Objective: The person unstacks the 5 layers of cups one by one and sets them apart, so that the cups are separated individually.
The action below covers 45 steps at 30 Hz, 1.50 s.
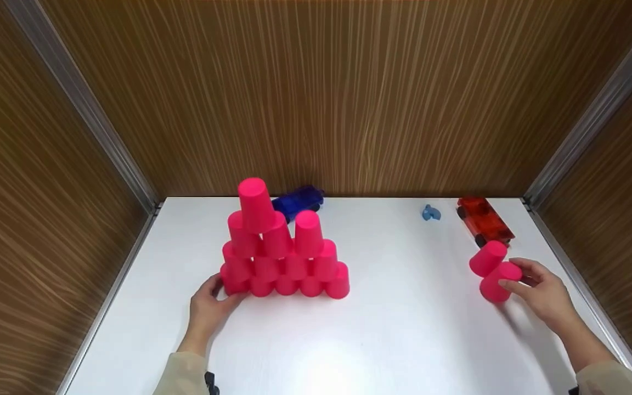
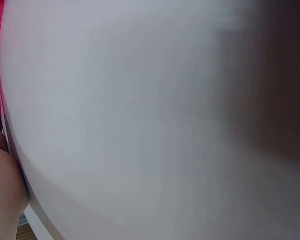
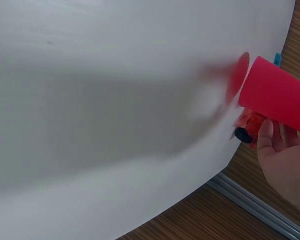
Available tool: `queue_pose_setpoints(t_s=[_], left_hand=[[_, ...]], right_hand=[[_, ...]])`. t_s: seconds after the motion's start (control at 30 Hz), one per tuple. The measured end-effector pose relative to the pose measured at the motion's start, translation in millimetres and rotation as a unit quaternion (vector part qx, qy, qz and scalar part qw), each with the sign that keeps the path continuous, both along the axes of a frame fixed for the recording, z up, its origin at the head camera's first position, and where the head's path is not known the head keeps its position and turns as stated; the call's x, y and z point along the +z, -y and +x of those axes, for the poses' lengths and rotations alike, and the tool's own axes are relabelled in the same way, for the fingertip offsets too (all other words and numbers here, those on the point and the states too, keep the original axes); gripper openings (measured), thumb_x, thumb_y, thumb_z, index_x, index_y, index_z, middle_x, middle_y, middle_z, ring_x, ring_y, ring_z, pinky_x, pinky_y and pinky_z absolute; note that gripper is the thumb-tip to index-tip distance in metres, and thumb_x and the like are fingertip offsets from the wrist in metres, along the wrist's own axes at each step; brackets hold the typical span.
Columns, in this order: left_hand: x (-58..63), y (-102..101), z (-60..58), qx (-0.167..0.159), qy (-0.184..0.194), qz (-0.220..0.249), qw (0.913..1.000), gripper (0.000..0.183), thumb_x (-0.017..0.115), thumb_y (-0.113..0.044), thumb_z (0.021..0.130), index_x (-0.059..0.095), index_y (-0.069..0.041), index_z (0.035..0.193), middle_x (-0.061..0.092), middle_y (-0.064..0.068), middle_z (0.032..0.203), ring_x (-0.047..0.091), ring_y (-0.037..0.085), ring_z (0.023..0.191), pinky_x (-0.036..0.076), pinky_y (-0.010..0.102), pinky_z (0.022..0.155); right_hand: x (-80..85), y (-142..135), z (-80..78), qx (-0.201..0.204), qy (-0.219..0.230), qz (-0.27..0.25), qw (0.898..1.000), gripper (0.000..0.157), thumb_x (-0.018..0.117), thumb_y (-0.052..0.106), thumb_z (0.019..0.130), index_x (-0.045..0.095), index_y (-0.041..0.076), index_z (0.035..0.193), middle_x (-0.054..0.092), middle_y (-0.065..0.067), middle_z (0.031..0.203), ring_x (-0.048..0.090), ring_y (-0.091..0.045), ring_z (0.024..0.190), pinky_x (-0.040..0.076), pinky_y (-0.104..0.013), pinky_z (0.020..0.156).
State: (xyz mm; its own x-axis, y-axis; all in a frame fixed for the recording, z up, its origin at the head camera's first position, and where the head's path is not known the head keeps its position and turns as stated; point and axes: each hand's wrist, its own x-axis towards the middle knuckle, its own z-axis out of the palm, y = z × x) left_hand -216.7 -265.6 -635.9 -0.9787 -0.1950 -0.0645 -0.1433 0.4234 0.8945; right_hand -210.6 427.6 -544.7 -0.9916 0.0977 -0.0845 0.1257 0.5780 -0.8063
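Upside-down pink cups are stacked in a stepped pyramid left of the table's middle, with a single top cup over the left side of the row of three. My left hand grips the bottom-left cup, thumb in front and fingers partly hidden behind it. On the right, my right hand holds a pink cup between thumb and fingers, tilted and base up. Just behind it is another pink cup, which it overlaps in the head view. The right wrist view shows the held cup over the white surface.
A blue toy car sits behind the pyramid. At the back right are a red toy car and a small blue piece. Wood-grain panels enclose the white table at the back and sides.
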Motion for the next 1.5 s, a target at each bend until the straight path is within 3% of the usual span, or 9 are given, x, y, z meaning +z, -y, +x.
queue_pose_setpoints(t_s=[0.67, 0.87, 1.1, 1.5], left_hand=[[0.5, 0.7, 0.7, 0.003, 0.011, -0.003, 0.9999, 0.083, 0.087, -0.050, 0.087, 0.052, -0.016, 0.154, 0.052, 0.011, 0.158, 0.043, 0.034, 0.150, 0.043, 0.047, 0.119], [1.0, 0.4, 1.1, -0.001, 0.012, -0.001, 0.9999, 0.084, 0.086, -0.050, 0.088, 0.051, -0.014, 0.155, 0.050, 0.012, 0.159, 0.042, 0.035, 0.151, 0.043, 0.048, 0.119], [-0.4, 0.9, -0.1, 0.001, 0.001, 0.003, 1.0000, 0.078, 0.088, -0.048, 0.087, 0.055, -0.020, 0.151, 0.054, 0.007, 0.154, 0.045, 0.030, 0.148, 0.046, 0.043, 0.117], [-0.1, -0.5, 0.3, 0.001, 0.002, 0.006, 1.0000, 0.082, 0.088, -0.050, 0.086, 0.053, -0.019, 0.154, 0.053, 0.008, 0.157, 0.043, 0.032, 0.150, 0.045, 0.046, 0.117]], right_hand=[[-8.8, -4.4, -0.5, -0.004, 0.028, -0.011, 1.000, 0.086, 0.078, 0.038, 0.098, 0.033, 0.002, 0.162, 0.039, -0.034, 0.156, 0.043, -0.060, 0.138, 0.062, -0.027, 0.086], [-9.2, -4.2, -0.6, -0.006, 0.027, -0.013, 1.000, 0.086, 0.078, 0.038, 0.099, 0.032, 0.002, 0.162, 0.038, -0.034, 0.157, 0.043, -0.060, 0.138, 0.062, -0.026, 0.085], [-10.5, -3.9, -2.2, -0.004, 0.015, -0.023, 1.000, 0.081, 0.075, 0.034, 0.101, 0.033, 0.000, 0.161, 0.040, -0.034, 0.156, 0.045, -0.058, 0.138, 0.060, -0.022, 0.086], [-9.9, -4.5, -3.1, 0.001, 0.020, -0.032, 0.999, 0.086, 0.076, 0.036, 0.100, 0.030, 0.000, 0.162, 0.037, -0.034, 0.158, 0.043, -0.059, 0.139, 0.060, -0.022, 0.087]])
